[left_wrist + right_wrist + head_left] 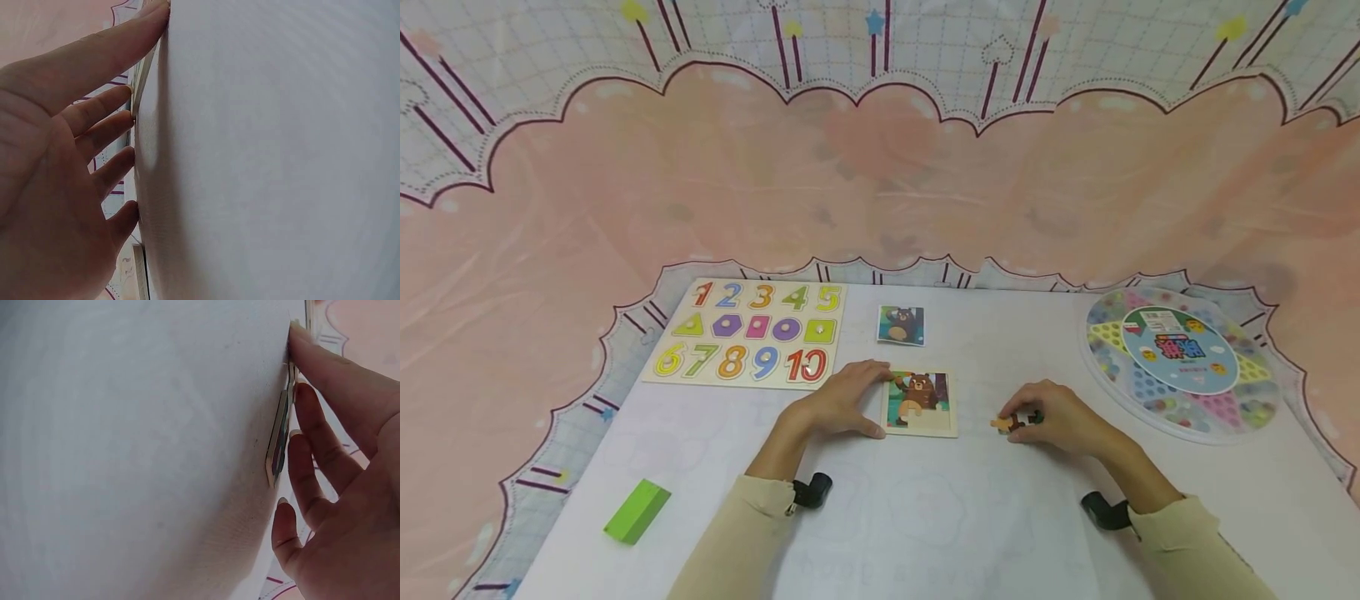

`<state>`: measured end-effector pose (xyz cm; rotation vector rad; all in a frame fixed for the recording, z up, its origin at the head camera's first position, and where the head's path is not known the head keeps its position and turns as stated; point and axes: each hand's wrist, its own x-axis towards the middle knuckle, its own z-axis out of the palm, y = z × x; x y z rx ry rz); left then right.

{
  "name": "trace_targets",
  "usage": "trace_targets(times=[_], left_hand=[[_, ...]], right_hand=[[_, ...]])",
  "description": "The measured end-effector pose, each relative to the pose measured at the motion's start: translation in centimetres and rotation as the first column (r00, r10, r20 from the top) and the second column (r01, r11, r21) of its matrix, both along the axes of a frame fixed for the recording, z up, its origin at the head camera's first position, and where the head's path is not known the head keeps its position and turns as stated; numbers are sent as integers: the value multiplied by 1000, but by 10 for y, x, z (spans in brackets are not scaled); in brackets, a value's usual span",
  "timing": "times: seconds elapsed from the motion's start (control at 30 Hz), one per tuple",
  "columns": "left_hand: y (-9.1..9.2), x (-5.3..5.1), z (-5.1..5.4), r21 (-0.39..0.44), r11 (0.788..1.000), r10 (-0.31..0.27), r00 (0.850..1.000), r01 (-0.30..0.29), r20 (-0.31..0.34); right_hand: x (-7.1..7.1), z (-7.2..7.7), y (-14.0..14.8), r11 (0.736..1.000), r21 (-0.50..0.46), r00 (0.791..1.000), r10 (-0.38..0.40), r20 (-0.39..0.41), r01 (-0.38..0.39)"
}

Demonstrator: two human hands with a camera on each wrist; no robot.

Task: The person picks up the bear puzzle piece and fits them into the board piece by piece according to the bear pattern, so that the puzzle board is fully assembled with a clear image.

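Note:
A square wooden jigsaw tray [955, 404] with a bear picture lies on the table; bare wood shows at its lower right. My left hand [842, 400] touches the tray's left side, thumb near the lower corner and forefinger near the upper one. The left wrist view shows the left hand's fingers [112, 131] fairly straight, tips at the table. To the right of the tray, my right hand [1052, 417] pinches small jigsaw pieces [1002, 425] low at the table. In the right wrist view a dark-topped piece [278, 440] lies beside the fingertips. How many pieces there are is hidden.
A small bear picture card [901, 325] lies behind the tray. At the back left is a number and shape board [741, 333]. A round game board [1180, 358] lies at the right, a green block [637, 512] at the front left. Patterned cloth [880, 183] hangs behind.

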<state>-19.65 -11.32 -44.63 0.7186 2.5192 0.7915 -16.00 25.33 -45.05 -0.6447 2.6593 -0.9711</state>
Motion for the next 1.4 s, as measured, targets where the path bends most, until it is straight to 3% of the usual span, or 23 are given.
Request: trace_targets(times=[0.4, 0.73, 1.07, 1.4], left_hand=[[0, -1, -4, -9, 1000, 7, 1000, -7, 11], [-1, 1, 1, -8, 1000, 6, 1000, -6, 8], [0, 1, -1, -18, 1000, 14, 1000, -13, 18], [0, -1, -2, -22, 1000, 7, 1000, -7, 12]], right_hand=[[-3, 7, -5, 999, 4, 999, -36, 37, 36], [-15, 17, -33, 988, -146, 996, -30, 83, 42], [-23, 14, -67, 979, -203, 998, 11, 67, 3], [-21, 6, -103, 986, -166, 997, 26, 79, -13]])
